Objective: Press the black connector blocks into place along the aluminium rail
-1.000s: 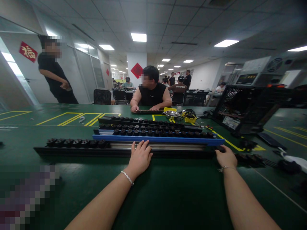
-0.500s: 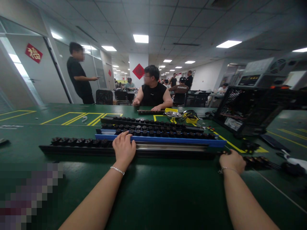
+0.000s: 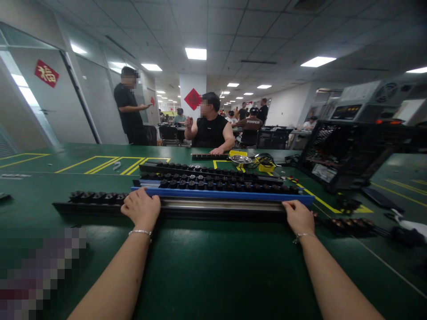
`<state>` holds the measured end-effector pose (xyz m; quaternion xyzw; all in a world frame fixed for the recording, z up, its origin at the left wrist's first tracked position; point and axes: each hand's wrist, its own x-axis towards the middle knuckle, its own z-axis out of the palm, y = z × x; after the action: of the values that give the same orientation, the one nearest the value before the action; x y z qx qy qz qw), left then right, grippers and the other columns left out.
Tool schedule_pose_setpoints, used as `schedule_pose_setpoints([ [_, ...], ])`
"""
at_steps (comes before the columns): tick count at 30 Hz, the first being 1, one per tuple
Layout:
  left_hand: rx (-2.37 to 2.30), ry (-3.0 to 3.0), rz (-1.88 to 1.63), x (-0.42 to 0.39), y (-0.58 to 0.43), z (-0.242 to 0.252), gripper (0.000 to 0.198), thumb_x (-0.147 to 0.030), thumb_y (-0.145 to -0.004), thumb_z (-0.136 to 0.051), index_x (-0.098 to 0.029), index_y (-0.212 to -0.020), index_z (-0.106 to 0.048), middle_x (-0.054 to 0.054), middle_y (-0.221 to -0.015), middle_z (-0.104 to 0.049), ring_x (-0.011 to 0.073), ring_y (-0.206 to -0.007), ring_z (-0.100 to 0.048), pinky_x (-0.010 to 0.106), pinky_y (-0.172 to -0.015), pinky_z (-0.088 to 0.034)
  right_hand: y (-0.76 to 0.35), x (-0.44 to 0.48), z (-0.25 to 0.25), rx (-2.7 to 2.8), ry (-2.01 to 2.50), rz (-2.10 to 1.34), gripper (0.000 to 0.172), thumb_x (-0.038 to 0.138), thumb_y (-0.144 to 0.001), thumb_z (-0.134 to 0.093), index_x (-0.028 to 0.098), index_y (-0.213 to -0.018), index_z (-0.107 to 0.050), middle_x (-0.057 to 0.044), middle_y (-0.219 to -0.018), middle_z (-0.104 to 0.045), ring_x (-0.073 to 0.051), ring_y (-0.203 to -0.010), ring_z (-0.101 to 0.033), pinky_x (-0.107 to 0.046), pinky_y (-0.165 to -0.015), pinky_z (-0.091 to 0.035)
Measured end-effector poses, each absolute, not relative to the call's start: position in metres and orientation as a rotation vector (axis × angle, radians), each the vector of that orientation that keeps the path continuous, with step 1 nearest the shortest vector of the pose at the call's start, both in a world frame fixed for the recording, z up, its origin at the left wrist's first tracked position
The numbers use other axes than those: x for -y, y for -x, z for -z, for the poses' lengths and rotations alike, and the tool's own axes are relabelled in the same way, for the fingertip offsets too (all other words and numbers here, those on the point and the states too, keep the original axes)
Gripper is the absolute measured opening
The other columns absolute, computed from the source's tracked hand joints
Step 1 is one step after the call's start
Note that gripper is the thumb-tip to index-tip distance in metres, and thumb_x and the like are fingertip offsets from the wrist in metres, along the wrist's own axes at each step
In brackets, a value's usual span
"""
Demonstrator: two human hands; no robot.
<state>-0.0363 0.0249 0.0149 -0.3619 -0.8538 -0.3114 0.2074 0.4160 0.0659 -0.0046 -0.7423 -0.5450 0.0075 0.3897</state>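
Observation:
A long black rail (image 3: 213, 213) lies across the green table in front of me, with a metallic inner channel showing along its middle and right. Black socket modules (image 3: 96, 198) sit in a row in its left part. My left hand (image 3: 142, 208) is closed over the rail at the right end of this row, fingers curled down and their tips hidden. At the rail's right end, my right hand (image 3: 300, 216) is closed in a pinch; what it holds, if anything, is hidden. Just beyond lies a blue rail (image 3: 227, 194) with more modules, close behind the black one.
Several loose black modules (image 3: 352, 226) lie right of my right hand. A black computer case (image 3: 347, 155) stands at the back right. Yellow trays (image 3: 267, 165) and a metal bowl (image 3: 240, 159) are farther back. A person (image 3: 213, 129) sits across the table.
My left hand has moved left along the rail. My right hand has come left from near the loose modules onto the rail's right end. The standing person has moved right.

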Motion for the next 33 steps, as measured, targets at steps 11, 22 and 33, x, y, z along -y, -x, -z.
schedule_pose_setpoints([
  [11, 2.368, 1.074, 0.886, -0.0218, 0.0338, -0.0162, 0.037, -0.028, -0.077, -0.039, -0.016, -0.108, -0.055, 0.015, -0.108, -0.057, 0.0316, -0.106, -0.043, 0.046, -0.084, -0.032, -0.4195, -0.0663, 0.0049, 1.374, 1.901, -0.051, 0.029, 0.044, -0.075, -0.046, 0.021, -0.076, -0.064, -0.006, -0.079, -0.066, -0.021, -0.072, -0.056, -0.032, -0.066, -0.037],
  [22, 2.38, 1.129, 0.883, -0.0207, 0.0353, -0.0194, 0.037, -0.029, -0.078, -0.038, -0.014, -0.107, -0.055, 0.015, -0.101, -0.058, 0.0298, -0.093, -0.053, 0.041, -0.076, -0.038, -0.4153, -0.0638, 0.0017, 1.353, 1.931, -0.07, 0.029, 0.043, -0.076, -0.046, 0.02, -0.079, -0.064, -0.007, -0.083, -0.065, -0.021, -0.074, -0.056, -0.029, -0.061, -0.036],
  [33, 2.394, 1.206, 0.87, -0.0223, 0.0265, -0.0191, 0.035, -0.032, -0.077, -0.041, -0.015, -0.105, -0.056, 0.014, -0.099, -0.059, 0.0296, -0.093, -0.054, 0.041, -0.079, -0.038, -0.4152, -0.0644, 0.0022, 1.395, 1.93, -0.009, 0.03, 0.043, -0.077, -0.044, 0.02, -0.076, -0.063, -0.007, -0.077, -0.064, -0.019, -0.068, -0.055, -0.029, -0.057, -0.035],
])
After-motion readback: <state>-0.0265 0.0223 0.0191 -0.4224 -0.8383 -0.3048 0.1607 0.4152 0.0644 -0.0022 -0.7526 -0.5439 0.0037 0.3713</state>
